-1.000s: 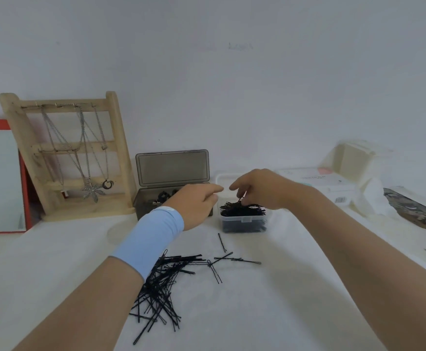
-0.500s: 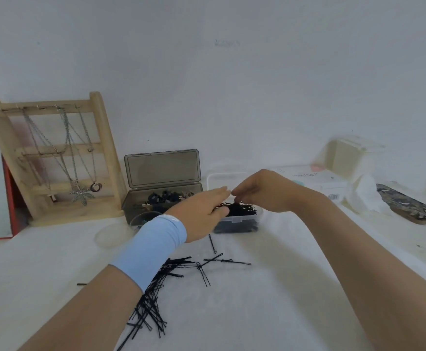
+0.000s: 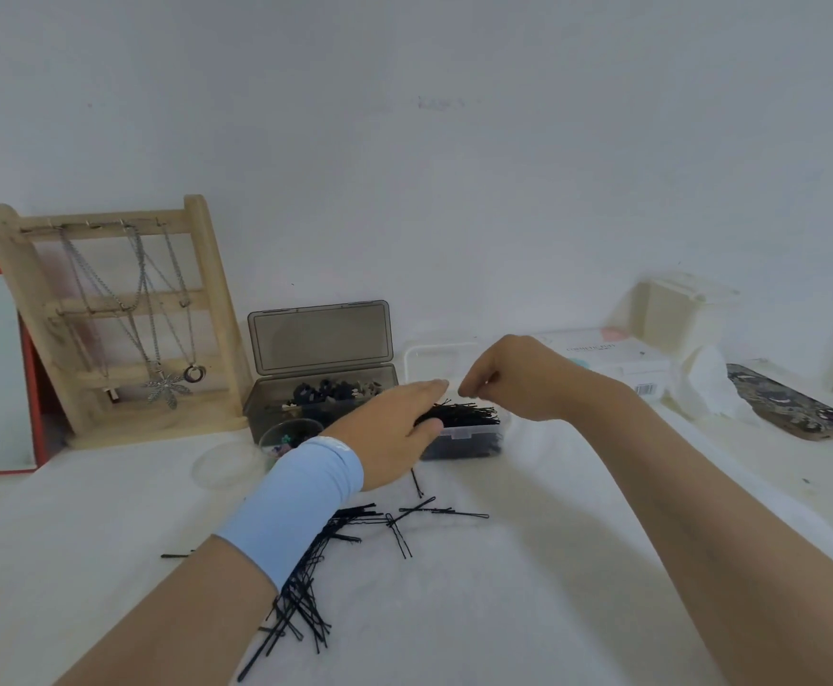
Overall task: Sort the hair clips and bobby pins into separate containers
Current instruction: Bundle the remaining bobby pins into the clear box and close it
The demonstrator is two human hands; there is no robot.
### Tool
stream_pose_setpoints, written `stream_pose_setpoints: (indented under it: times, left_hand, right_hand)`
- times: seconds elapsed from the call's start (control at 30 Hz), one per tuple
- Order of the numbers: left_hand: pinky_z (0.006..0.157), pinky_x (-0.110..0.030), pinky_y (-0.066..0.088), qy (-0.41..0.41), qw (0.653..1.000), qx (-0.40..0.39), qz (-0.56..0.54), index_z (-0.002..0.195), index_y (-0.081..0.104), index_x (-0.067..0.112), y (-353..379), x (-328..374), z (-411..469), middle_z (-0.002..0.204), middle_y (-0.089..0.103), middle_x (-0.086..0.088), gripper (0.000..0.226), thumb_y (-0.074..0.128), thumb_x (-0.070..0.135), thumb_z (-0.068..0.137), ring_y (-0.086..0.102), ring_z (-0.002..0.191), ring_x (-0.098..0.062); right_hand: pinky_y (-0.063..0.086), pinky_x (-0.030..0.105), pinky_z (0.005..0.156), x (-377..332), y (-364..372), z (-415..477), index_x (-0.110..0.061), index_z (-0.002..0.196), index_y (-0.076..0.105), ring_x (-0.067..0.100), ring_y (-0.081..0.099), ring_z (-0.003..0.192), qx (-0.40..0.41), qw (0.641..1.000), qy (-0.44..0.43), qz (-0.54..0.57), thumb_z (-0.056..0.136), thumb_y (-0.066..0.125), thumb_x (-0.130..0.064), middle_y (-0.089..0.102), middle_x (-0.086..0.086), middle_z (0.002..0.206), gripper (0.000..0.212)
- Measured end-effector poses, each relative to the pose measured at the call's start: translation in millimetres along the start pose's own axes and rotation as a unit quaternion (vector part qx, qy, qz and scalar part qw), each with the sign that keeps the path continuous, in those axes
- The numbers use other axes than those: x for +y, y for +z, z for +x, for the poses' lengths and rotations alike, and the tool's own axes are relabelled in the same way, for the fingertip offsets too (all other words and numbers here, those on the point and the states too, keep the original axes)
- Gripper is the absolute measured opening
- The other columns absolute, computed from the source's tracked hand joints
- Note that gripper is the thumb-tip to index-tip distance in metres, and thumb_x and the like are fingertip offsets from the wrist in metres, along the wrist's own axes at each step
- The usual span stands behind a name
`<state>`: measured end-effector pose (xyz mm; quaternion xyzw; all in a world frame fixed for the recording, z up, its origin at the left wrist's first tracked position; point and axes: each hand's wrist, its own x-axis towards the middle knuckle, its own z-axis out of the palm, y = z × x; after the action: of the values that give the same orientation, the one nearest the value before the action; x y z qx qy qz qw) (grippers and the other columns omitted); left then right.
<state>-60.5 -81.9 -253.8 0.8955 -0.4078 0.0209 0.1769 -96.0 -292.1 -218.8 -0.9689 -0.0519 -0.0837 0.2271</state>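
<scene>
Your left hand (image 3: 394,430) lies flat on the pin box (image 3: 469,442). Your right hand (image 3: 513,376) curls above it, and I cannot tell if it holds anything. The loose bobby pins (image 3: 305,586) lie toward the worktop's (image 3: 503,616) near edge, under your left forearm.

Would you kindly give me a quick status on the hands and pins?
Left hand flat on bobby pins in clear box. Right hand curled above. Loose pile on table.

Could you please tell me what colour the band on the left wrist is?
The wristband is light blue; head view.

Faint "COSMETIC…" — on the white box (image 3: 612,359) (barcode (image 3: 648,389) below).
</scene>
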Motion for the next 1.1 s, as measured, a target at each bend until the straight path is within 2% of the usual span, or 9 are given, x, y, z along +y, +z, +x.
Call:
stream_pose_setpoints:
  times: [0.1, 0.17, 0.23, 0.4, 0.5, 0.63, 0.8, 0.97, 1.1]
  left_hand:
    - [0.108, -0.025, 0.034, -0.004, 0.998, 0.064, -0.013, 0.140, 0.047, 0.029, -12, -3, -14, 0.130, 0.052, 0.016, 0.039, 0.044, 0.028, 0.101, 0.046, 0.122, -0.007]
    - [0.092, -0.024, 0.046, -0.020, 0.997, 0.069, -0.023, 0.123, 0.057, 0.031, -19, -4, -25, 0.108, 0.057, 0.018, 0.026, 0.048, 0.027, 0.099, 0.055, 0.100, -0.004]
    - [0.089, -0.022, 0.046, -0.041, 0.999, 0.012, 0.000, 0.121, 0.057, 0.034, -23, -6, -36, 0.112, 0.058, 0.015, 0.025, 0.052, 0.037, 0.097, 0.056, 0.100, -0.004]
    - [0.113, -0.041, 0.030, -0.112, 0.972, -0.182, 0.102, 0.150, 0.029, 0.036, -16, -4, -62, 0.152, 0.029, 0.014, 0.098, 0.053, 0.084, 0.068, 0.029, 0.140, -0.015]
    - [0.105, -0.037, 0.040, -0.085, 0.981, -0.148, 0.095, 0.139, 0.045, 0.038, -10, 1, -70, 0.135, 0.041, 0.012, 0.079, 0.061, 0.075, 0.072, 0.041, 0.124, -0.013]
    - [0.087, -0.024, 0.047, -0.064, 0.989, -0.122, 0.054, 0.129, 0.058, 0.031, -17, 1, -75, 0.119, 0.059, 0.009, 0.045, 0.066, 0.044, 0.087, 0.055, 0.097, -0.011]
    - [0.103, -0.029, 0.042, -0.093, 0.986, -0.129, 0.041, 0.148, 0.037, 0.033, -38, -15, -90, 0.135, 0.050, 0.013, 0.065, 0.064, 0.044, 0.090, 0.049, 0.119, -0.009]
    - [0.111, -0.037, 0.035, -0.161, 0.956, -0.216, 0.117, 0.153, 0.027, 0.032, -43, -25, -97, 0.154, 0.033, 0.012, 0.097, 0.066, 0.070, 0.073, 0.039, 0.136, -0.016]
    - [0.095, -0.025, 0.044, -0.129, 0.973, -0.173, 0.076, 0.141, 0.049, 0.031, -34, -25, -92, 0.134, 0.056, 0.012, 0.065, 0.069, 0.050, 0.083, 0.055, 0.111, -0.010]
  right_hand:
    - [0.049, 0.014, 0.071, -17, -9, -4, -0.033, 0.086, 0.078, 0.000, 0.064, 0.078, 0.030, 0.999, -0.021, 0.018, 0.088, 0.060, -0.013, 0.070, -0.020, 0.080, 0.027]
    - [0.045, 0.010, 0.060, -36, -10, -12, -0.034, 0.084, 0.078, -0.006, 0.062, 0.065, -0.040, 0.998, -0.036, 0.018, 0.082, 0.061, -0.014, 0.071, -0.019, 0.069, 0.026]
    - [0.048, 0.011, 0.057, -53, -4, -20, -0.031, 0.087, 0.077, -0.002, 0.062, 0.058, -0.161, 0.986, -0.034, -0.008, 0.079, 0.066, -0.019, 0.073, -0.011, 0.067, 0.018]
    - [0.054, 0.023, 0.058, -77, 28, -27, -0.020, 0.093, 0.073, 0.006, 0.061, 0.048, -0.277, 0.938, 0.020, -0.210, 0.075, 0.077, -0.031, 0.068, -0.005, 0.059, 0.021]
    - [0.053, 0.024, 0.061, -82, 43, -29, -0.018, 0.081, 0.074, 0.001, 0.053, 0.036, -0.278, 0.925, 0.021, -0.258, 0.073, 0.073, -0.023, 0.065, -0.006, 0.051, 0.009]
    - [0.047, 0.018, 0.056, -93, 46, -33, -0.022, 0.091, 0.076, 0.011, 0.060, 0.053, -0.274, 0.950, -0.007, -0.148, 0.077, 0.070, -0.017, 0.075, 0.002, 0.073, 0.016]
    - [0.051, 0.021, 0.050, -98, 44, -27, -0.013, 0.090, 0.072, 0.017, 0.068, 0.061, -0.190, 0.971, 0.025, -0.143, 0.090, 0.057, -0.016, 0.074, 0.005, 0.076, 0.015]
    - [0.034, 0.025, 0.051, -102, 75, -28, -0.013, 0.063, 0.040, 0.023, 0.047, 0.066, -0.103, 0.960, 0.027, -0.260, 0.094, 0.053, -0.014, 0.043, 0.001, 0.066, 0.033]
    - [0.054, 0.033, 0.082, -103, 79, -25, -0.006, 0.101, 0.070, 0.027, 0.062, 0.098, -0.130, 0.959, 0.013, -0.252, 0.094, 0.054, -0.010, 0.068, 0.009, 0.101, 0.018]
